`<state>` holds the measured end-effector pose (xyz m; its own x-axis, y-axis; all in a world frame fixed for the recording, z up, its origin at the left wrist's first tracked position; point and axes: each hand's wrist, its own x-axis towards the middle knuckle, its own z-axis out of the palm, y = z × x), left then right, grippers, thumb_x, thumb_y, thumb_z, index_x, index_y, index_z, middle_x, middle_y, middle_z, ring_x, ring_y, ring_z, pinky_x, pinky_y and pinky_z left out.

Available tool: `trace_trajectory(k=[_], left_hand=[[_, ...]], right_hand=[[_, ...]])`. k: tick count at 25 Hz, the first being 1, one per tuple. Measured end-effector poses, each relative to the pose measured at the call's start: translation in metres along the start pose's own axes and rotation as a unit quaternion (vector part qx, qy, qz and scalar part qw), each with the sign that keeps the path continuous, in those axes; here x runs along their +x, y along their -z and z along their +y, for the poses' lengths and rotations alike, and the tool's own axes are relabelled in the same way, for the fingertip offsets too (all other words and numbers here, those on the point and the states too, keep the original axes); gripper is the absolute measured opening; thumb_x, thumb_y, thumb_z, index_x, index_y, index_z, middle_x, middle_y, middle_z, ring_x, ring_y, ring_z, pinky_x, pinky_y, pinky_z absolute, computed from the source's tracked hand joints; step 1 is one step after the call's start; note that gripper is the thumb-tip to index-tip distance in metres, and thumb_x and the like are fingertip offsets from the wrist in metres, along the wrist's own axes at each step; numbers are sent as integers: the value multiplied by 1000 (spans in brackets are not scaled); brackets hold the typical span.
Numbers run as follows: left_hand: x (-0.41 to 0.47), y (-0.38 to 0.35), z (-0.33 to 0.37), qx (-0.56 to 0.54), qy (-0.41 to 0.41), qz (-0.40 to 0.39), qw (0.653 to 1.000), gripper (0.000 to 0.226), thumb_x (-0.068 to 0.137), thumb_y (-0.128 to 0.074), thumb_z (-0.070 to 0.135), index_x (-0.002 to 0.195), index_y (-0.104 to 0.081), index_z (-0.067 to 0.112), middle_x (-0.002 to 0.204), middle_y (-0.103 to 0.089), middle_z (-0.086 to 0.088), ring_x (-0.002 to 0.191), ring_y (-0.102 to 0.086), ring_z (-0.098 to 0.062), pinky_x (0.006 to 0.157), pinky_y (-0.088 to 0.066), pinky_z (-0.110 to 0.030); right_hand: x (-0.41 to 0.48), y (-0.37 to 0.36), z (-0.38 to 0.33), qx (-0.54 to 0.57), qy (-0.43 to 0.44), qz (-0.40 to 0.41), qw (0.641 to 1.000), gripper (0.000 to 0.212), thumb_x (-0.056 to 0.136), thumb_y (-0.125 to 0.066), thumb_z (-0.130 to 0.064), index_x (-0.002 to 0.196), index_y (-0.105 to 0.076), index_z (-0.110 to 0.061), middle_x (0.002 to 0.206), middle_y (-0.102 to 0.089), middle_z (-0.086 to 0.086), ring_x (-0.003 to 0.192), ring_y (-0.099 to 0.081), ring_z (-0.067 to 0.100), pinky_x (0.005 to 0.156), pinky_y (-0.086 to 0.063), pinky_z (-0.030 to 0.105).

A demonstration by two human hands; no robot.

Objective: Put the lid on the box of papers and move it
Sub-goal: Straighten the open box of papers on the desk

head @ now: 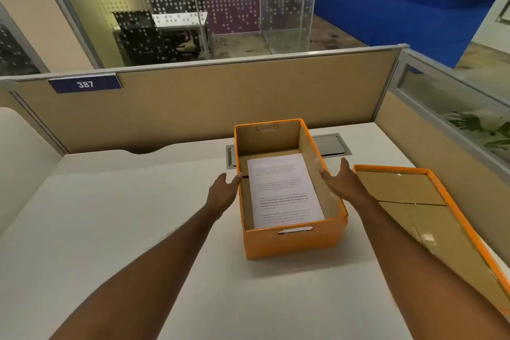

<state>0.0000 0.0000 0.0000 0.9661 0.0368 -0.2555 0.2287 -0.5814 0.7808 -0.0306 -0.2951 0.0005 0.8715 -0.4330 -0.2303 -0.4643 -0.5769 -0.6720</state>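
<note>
An open orange cardboard box (295, 243) stands in the middle of the white desk, with a stack of printed papers (283, 190) lying flat inside. Its orange lid (408, 190) lies upside down on the desk to the right, brown inside facing up. My left hand (222, 193) is at the box's left wall, fingers apart, thumb touching the rim. My right hand (340, 182) is at the right wall, fingers spread against it. Neither hand holds anything.
The white desk (124, 229) is bounded by tan partition panels (220, 102) at the back and right. A grey cable hatch (331, 145) is set into the desk behind the box. A blue "387" plate (85, 84) hangs on the back panel.
</note>
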Motion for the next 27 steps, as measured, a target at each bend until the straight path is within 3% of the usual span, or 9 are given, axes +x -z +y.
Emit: trace_trajectory(k=[5,8,10,16,18,20,23,25,27], left_hand=[[17,-20,5,-54,37,-12,998,74,93,-36,58,151,-22,13,160,-23,-11,145,-26,-33,113,-28,-49],[22,-33,-1,-66,39,-29,997,66,96,-40,51,149,-27,14,156,-32,-13,138,-37,-34,109,-37,-49],[22,-43,-6,-84,22,-27,996,52,99,-37,44,139,-41,13,144,-50,-12,118,-53,-27,91,-45,-40],[19,-44,-7,-130,33,6,991,37,102,-37,30,129,-50,10,122,-62,-10,74,-54,-5,60,-40,-20],[11,-33,-8,-133,30,14,991,37,101,-39,29,131,-50,8,123,-62,-10,80,-59,-10,64,-44,-23],[-2,-15,-9,-150,21,24,988,38,101,-40,30,130,-53,7,123,-64,-13,98,-63,-25,80,-53,-37],[-25,17,-16,-180,2,33,983,44,98,-43,43,110,-64,5,108,-69,-20,99,-65,-38,89,-53,-54],[-47,36,-24,-192,-3,37,981,46,94,-43,52,92,-64,12,104,-70,-17,96,-66,-36,87,-53,-51],[-68,48,-37,-210,-6,46,977,31,94,-45,51,84,-62,26,94,-70,-1,88,-67,-22,78,-56,-39]], right_hand=[[21,-8,14,52,-58,-149,986,71,92,-44,-51,149,-20,-15,154,-30,11,137,-35,33,106,-35,46],[21,-18,20,106,-59,-154,981,52,98,-38,-38,143,-35,-14,146,-43,11,130,-42,33,105,-38,45],[19,-20,20,119,-56,-131,983,46,99,-35,-33,141,-38,-14,143,-47,12,128,-44,34,101,-38,44],[9,-22,12,141,-12,-100,985,42,100,-36,-24,142,-38,-19,142,-49,10,128,-45,33,100,-38,44],[-3,-25,5,147,-5,-89,985,43,100,-37,-24,143,-37,-19,143,-48,9,130,-44,33,100,-37,43],[-19,-30,-4,152,2,-80,985,44,100,-37,-26,143,-37,-20,143,-48,8,131,-43,32,100,-38,44],[-47,-39,-19,162,-1,-73,984,44,99,-38,-28,143,-37,-21,143,-48,9,128,-46,33,100,-40,46],[-72,-48,-25,159,0,-75,985,44,99,-37,-29,143,-37,-21,142,-49,9,127,-47,34,100,-40,47],[-98,-58,-30,164,-2,-82,983,44,99,-38,-30,142,-38,-21,142,-49,9,127,-47,34,99,-41,46]])
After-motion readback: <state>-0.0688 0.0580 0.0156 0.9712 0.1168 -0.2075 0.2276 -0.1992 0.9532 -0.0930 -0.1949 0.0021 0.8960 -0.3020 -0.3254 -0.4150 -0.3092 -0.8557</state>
